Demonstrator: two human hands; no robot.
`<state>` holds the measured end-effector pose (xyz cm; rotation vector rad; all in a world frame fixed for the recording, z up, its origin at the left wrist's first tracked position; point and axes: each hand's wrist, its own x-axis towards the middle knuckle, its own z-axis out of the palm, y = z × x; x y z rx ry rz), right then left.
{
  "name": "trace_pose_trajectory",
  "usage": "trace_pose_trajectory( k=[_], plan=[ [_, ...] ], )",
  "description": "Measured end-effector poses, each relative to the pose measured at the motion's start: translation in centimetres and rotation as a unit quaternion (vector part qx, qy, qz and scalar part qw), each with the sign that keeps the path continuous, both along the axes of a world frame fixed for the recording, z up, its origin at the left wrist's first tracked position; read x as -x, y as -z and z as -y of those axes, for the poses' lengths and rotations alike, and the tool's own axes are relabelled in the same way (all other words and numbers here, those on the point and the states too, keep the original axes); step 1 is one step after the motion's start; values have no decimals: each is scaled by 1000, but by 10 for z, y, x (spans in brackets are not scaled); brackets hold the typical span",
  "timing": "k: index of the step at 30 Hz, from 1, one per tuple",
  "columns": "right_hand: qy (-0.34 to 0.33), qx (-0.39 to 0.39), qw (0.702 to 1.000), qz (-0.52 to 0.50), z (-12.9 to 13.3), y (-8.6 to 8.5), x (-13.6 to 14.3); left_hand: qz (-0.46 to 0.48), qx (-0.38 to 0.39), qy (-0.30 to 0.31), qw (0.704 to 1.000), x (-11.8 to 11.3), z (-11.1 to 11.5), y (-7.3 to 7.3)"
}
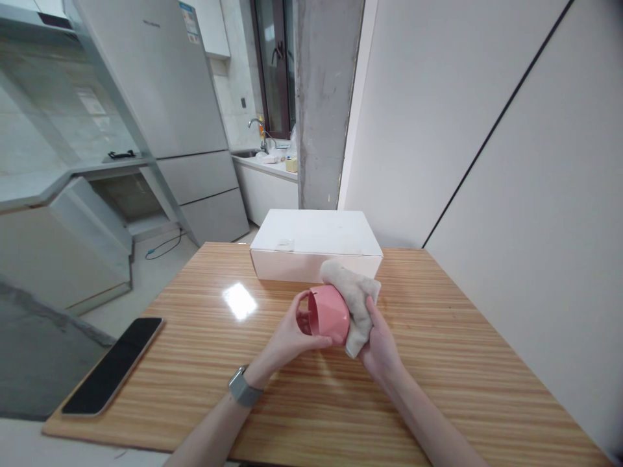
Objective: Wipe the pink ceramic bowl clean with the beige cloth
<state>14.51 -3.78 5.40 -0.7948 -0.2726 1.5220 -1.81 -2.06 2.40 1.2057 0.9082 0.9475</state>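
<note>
A pink, faceted, cup-like container (pixel 331 314) is tipped on its side above the table, its opening toward the left. My left hand (pixel 294 334) grips it by the rim, thumb along the near side and some fingers inside the opening. A pale grey cloth (pixel 354 301) lies against the container's right end. Wrapped around the cloth's lower right part is my right hand (pixel 379 344), its thumb on top. The cloth hides the container's far right side and most of the right fingers.
A closed white box (pixel 316 237) stands on the wood-grain table (pixel 438 363) just beyond my hands. At the table's left edge lies a dark-screened phone or tablet (pixel 114 366). A white wall (pixel 487 130) borders the right side; a fridge (pixel 160 91) stands back left.
</note>
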Motion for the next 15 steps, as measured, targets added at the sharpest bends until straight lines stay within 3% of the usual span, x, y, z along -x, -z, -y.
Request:
trace_pose_trajectory(
  k=[5, 10, 15],
  plan=[
    [-4, -6, 1000, 2, 0, 4, 0, -2, 3, -36, 999, -1, 0, -3],
    [-24, -18, 1000, 5, 3, 5, 0, 28, 27, -80, 996, -1, -5, 5],
    [-35, -29, 999, -2, 8, -1, 2, 93, 72, -58, 991, -2, -2, 6]
  ],
)
